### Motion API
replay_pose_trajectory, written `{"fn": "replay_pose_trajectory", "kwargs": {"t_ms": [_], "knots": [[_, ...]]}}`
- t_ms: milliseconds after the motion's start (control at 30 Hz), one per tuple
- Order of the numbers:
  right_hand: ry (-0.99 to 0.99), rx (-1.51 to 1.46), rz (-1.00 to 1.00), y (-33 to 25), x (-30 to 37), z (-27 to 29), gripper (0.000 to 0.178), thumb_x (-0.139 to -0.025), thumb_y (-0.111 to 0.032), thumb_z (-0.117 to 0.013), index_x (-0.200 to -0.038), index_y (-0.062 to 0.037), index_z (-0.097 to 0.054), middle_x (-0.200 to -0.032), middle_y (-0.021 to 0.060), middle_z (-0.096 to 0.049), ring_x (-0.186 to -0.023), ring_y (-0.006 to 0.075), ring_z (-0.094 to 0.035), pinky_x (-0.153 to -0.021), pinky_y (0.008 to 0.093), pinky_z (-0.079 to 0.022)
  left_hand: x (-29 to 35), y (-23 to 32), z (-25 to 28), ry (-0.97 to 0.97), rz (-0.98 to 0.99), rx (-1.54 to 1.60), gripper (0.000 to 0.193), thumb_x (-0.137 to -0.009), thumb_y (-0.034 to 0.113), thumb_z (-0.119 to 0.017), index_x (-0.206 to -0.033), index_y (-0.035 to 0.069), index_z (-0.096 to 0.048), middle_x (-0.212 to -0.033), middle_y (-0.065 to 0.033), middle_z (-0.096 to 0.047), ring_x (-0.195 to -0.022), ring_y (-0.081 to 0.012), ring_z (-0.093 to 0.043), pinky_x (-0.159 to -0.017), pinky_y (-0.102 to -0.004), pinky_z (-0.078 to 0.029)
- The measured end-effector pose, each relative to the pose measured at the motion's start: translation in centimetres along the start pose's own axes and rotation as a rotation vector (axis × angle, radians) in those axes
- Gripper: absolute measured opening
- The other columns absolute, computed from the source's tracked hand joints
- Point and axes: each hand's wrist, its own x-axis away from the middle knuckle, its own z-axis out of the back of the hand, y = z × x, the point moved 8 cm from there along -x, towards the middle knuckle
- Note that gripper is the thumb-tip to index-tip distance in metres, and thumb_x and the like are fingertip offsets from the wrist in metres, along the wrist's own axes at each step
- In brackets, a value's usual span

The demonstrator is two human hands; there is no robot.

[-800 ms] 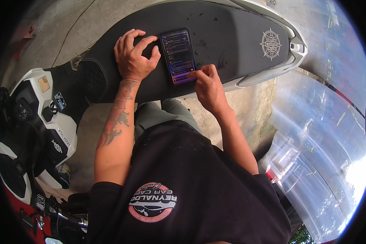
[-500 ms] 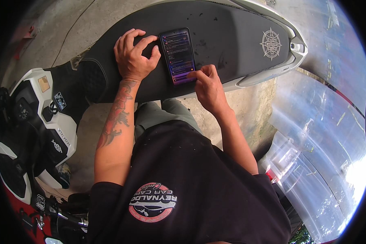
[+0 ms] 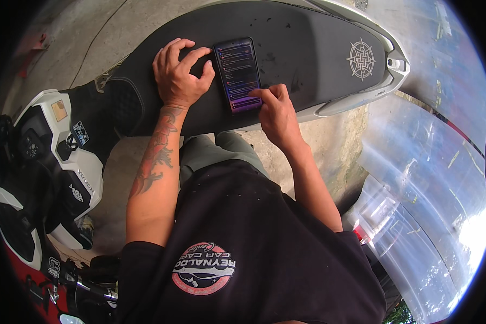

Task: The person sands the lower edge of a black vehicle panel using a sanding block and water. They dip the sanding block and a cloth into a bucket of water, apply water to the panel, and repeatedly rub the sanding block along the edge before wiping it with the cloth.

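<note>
A smartphone (image 3: 236,73) lies face up on the black motorcycle seat (image 3: 318,75), its lit screen dark with rows of text and a purple band at the near end. Just left of it my left hand (image 3: 181,74) rests on the seat, fingers spread and bent, holding nothing; its index fingertip is by the phone's upper left edge. My right hand (image 3: 278,110) is at the phone's near right corner. Its index finger points out over the lower part of the screen while the other fingers are curled in. Whether that fingertip touches the glass, I cannot tell.
White and black motorcycle front bodywork (image 3: 56,124) with stickers stands at the left. Part of another red vehicle (image 3: 38,289) shows at the lower left. Shiny bluish metal sheeting (image 3: 416,162) covers the right side. A thin dark cable (image 3: 97,40) crosses the concrete floor.
My right index fingertip has moved slightly up the screen, and the displayed content has scrolled a little. My left hand and the phone keep their places on the seat.
</note>
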Motion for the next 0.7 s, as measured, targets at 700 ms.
{"fn": "replay_pose_trajectory", "kwargs": {"t_ms": [700], "knots": [[-0.041, -0.042, -0.081, 0.53, -0.51, 0.77, 0.058, -0.080, 0.011, -0.051, -0.132, -0.0083, -0.065, -0.107, 0.0161, -0.052, -0.097, 0.0315, -0.056, -0.091, 0.0394, -0.049, 0.06, 0.00, -0.08, 0.003, -0.009, -0.007, 0.025, -0.072, 0.026, -0.078, -0.097, 0.026, -0.077, -0.115, 0.0036, -0.060, -0.118, -0.0234, -0.059, -0.105, -0.0452, -0.043]]}}
